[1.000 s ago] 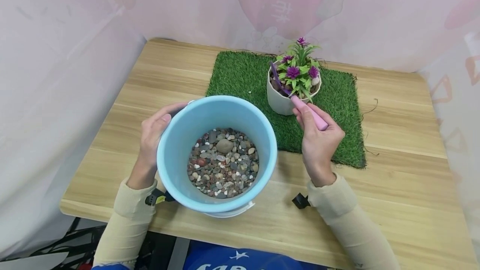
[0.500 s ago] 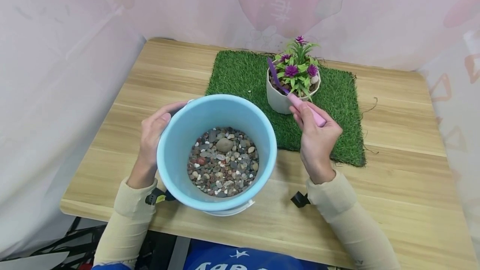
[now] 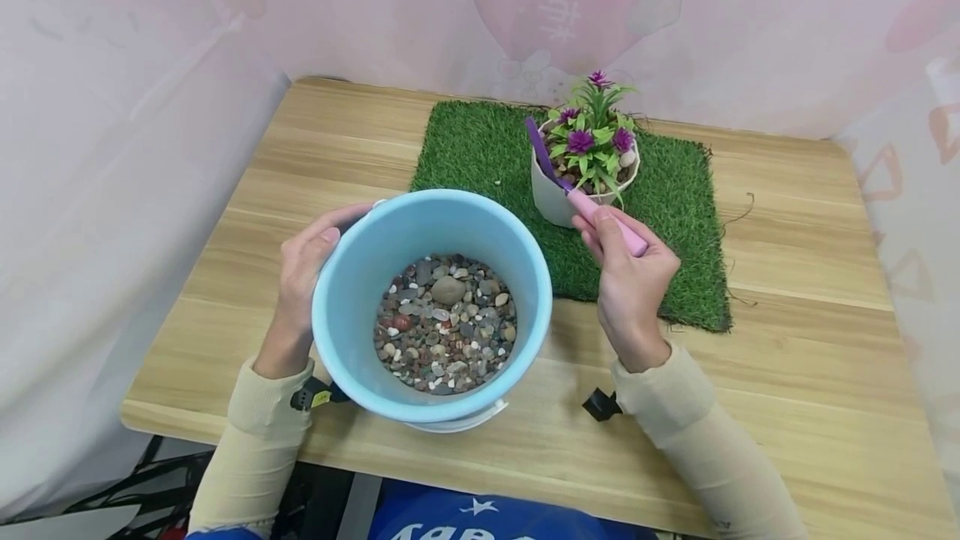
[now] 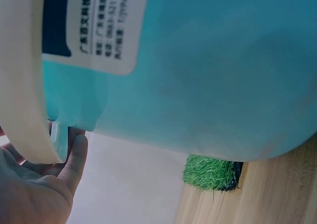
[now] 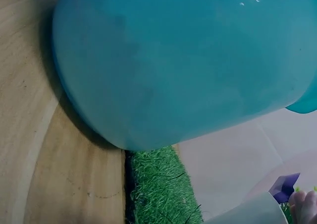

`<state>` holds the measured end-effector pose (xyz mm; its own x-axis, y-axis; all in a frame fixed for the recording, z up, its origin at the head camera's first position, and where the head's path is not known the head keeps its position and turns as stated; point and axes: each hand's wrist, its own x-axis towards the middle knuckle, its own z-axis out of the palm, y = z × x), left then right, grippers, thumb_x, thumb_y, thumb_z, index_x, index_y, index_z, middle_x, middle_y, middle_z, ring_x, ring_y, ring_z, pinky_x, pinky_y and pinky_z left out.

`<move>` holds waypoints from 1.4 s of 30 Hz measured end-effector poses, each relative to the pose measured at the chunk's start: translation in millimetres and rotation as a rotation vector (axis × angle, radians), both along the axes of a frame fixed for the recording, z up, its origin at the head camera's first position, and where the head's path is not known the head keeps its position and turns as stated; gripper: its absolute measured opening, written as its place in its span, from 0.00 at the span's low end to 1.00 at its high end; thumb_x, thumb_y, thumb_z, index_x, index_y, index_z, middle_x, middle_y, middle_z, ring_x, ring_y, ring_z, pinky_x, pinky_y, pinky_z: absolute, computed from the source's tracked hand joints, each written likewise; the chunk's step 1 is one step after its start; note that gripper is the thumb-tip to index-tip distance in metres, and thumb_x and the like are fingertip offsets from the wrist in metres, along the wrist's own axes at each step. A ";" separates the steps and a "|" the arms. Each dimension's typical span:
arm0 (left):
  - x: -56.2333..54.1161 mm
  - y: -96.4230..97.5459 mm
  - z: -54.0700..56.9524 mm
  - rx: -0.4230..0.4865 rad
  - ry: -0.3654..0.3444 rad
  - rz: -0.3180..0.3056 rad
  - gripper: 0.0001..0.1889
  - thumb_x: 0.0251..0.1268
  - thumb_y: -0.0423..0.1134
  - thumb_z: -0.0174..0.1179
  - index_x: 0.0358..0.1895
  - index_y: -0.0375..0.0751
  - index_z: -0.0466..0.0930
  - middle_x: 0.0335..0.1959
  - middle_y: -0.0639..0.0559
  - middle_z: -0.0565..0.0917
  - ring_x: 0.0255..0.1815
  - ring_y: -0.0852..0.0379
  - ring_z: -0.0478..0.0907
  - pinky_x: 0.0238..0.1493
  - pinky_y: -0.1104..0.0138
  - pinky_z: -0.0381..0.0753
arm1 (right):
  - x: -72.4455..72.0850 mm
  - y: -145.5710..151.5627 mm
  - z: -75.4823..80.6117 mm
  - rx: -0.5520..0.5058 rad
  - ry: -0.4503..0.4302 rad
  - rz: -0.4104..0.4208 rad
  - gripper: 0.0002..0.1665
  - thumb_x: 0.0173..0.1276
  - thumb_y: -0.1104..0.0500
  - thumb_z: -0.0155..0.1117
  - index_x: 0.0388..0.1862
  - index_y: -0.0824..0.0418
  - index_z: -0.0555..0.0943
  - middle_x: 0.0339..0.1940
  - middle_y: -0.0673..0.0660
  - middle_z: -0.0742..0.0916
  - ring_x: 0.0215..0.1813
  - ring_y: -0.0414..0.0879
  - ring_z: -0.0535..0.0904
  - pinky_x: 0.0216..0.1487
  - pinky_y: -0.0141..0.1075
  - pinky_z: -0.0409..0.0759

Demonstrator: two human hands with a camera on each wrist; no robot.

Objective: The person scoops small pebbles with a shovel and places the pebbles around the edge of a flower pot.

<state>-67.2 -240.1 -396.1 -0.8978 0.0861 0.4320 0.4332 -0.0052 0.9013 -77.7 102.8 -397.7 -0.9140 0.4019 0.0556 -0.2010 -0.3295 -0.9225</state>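
A light blue bucket [image 3: 330,340] with pebbles [image 3: 450,340] in its bottom stands near the table's front. My left hand [image 3: 303,273] grips its rim on the left, close to the white carrying handle [image 4: 20,75]. In my right hand [image 3: 633,282] is a small garden trowel, held by its pink handle [image 3: 600,219]. Its purple blade [image 3: 542,152] slants up to the left across the left rim of a white flower pot [image 3: 551,200]. Stones and a plant with purple flowers [image 3: 592,140] fill the pot. The right wrist view shows the purple blade [image 5: 285,187] beside the pot.
A green artificial grass mat [image 3: 472,140] lies under the pot on the wooden table [image 3: 810,290]. The bucket overlaps the mat's near left corner in the head view. Printed cloth walls [image 3: 375,15] rise behind and beside the table.
The trowel and my right hand have shifted slightly left, carrying the blade from inside the pot out across its left rim. My left hand and the bucket have hardly moved.
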 end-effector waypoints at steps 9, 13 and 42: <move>1.5 -3.0 -0.6 0.002 -0.035 0.040 0.24 0.84 0.38 0.41 0.64 0.24 0.80 0.60 0.48 0.89 0.56 0.55 0.89 0.55 0.69 0.90 | -2.5 1.0 1.6 -0.031 0.007 0.033 0.20 0.73 0.64 0.71 0.56 0.79 0.83 0.48 0.67 0.92 0.42 0.50 0.94 0.48 0.35 0.90; 1.7 -3.8 -1.6 0.007 -0.056 0.051 0.24 0.84 0.39 0.42 0.65 0.25 0.80 0.59 0.46 0.89 0.56 0.55 0.89 0.54 0.68 0.90 | -7.2 2.1 1.7 -0.052 0.010 0.046 0.20 0.73 0.63 0.72 0.56 0.79 0.84 0.48 0.68 0.92 0.41 0.49 0.94 0.47 0.34 0.89; 1.8 0.5 -1.3 0.008 -0.054 0.037 0.24 0.84 0.39 0.42 0.65 0.25 0.80 0.61 0.45 0.88 0.59 0.53 0.88 0.58 0.68 0.89 | 6.9 21.9 1.8 0.151 0.051 -0.017 0.16 0.70 0.61 0.75 0.51 0.72 0.88 0.42 0.66 0.94 0.38 0.50 0.94 0.47 0.38 0.90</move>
